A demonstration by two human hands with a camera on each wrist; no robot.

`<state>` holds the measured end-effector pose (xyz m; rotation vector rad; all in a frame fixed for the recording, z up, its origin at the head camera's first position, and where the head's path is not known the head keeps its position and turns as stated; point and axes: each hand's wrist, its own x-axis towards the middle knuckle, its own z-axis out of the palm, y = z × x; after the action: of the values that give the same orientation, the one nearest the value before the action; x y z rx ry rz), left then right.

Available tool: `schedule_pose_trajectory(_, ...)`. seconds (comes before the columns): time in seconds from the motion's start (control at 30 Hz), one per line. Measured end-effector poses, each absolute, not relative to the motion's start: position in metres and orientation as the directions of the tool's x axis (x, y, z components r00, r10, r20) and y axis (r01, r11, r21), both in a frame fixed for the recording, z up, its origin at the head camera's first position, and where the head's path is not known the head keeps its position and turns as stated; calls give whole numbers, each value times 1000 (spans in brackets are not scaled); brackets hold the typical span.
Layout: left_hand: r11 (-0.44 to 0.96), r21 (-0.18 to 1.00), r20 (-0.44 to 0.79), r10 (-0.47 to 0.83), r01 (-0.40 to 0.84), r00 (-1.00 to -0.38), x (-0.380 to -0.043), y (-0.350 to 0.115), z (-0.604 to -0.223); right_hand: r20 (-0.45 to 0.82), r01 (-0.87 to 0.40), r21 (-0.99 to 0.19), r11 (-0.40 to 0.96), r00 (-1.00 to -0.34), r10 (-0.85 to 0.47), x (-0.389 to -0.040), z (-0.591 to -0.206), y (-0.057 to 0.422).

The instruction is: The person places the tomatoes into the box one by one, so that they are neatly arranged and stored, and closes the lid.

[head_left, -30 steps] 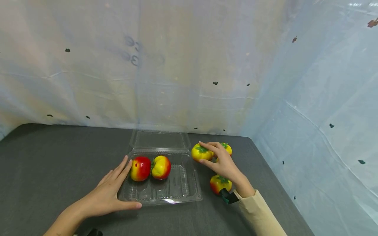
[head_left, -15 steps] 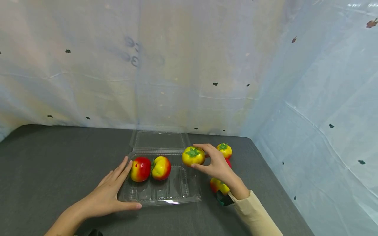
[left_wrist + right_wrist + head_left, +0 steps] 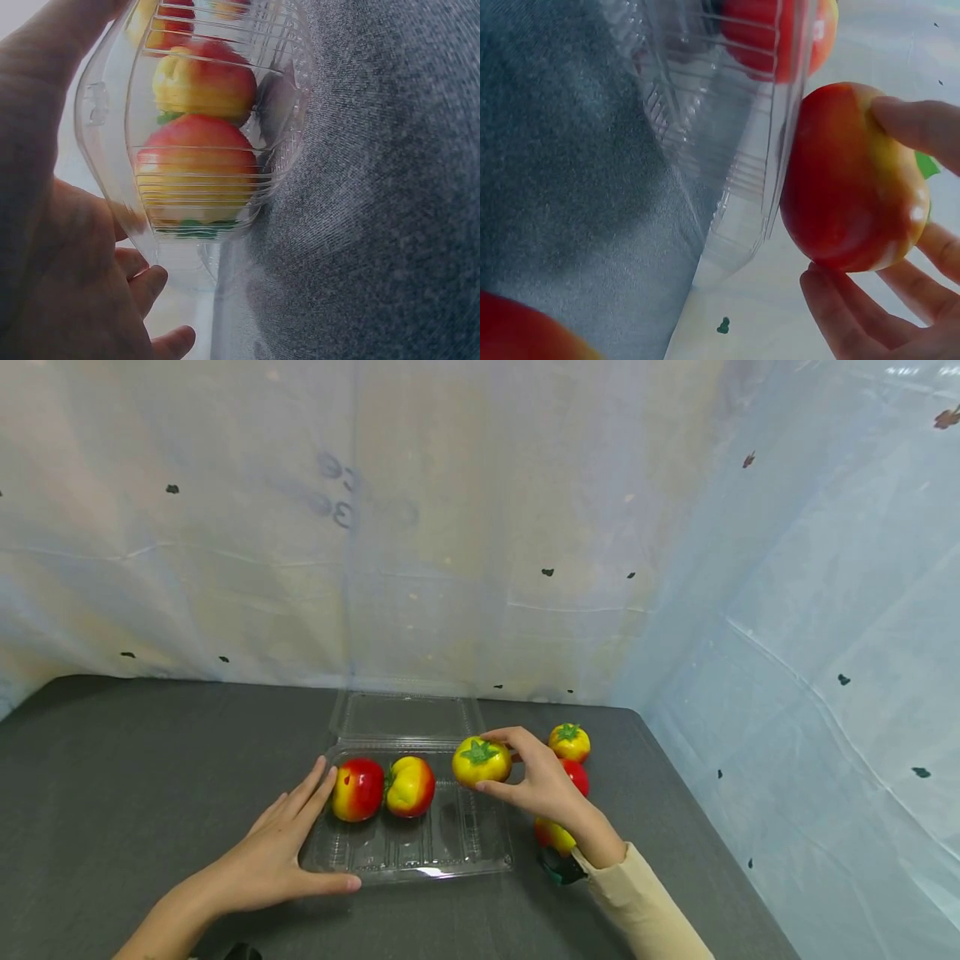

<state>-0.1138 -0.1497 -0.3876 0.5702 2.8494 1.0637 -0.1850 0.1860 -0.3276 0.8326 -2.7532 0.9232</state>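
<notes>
Over the right part of a clear plastic clamshell box (image 3: 450,870), my right hand (image 3: 538,781) holds a yellow-red persimmon-like fruit (image 3: 480,763) between thumb and fingers, its green calyx facing up. In the right wrist view this fruit (image 3: 855,180) is beside the box rim, with the box floor below. Two similar fruits, a red-yellow one (image 3: 357,789) and a yellow-red one (image 3: 409,787), lie on their sides in the left half of the box. My left hand (image 3: 262,860) is spread along the box's left side, fingers extended at the rim and thumb near the front edge.
The box's lid (image 3: 407,717) lies folded back behind it. To the right, several more fruits rest on the dark grey table: one at the back (image 3: 569,742), a red one (image 3: 575,776) and one partly behind my wrist (image 3: 553,837). Plastic sheeting (image 3: 480,527) hangs behind.
My right hand has carried the fruit leftward from beside the other fruits to over the box's right part. The red fruit behind has come into view. My left hand stays put.
</notes>
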Motion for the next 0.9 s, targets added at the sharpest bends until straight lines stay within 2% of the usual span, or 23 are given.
schedule_pose_trajectory(0.9,681,659,81,360,321,-930,-113,-150,-387,203,-584,-491,646,-798,-568,-187,-337,170)
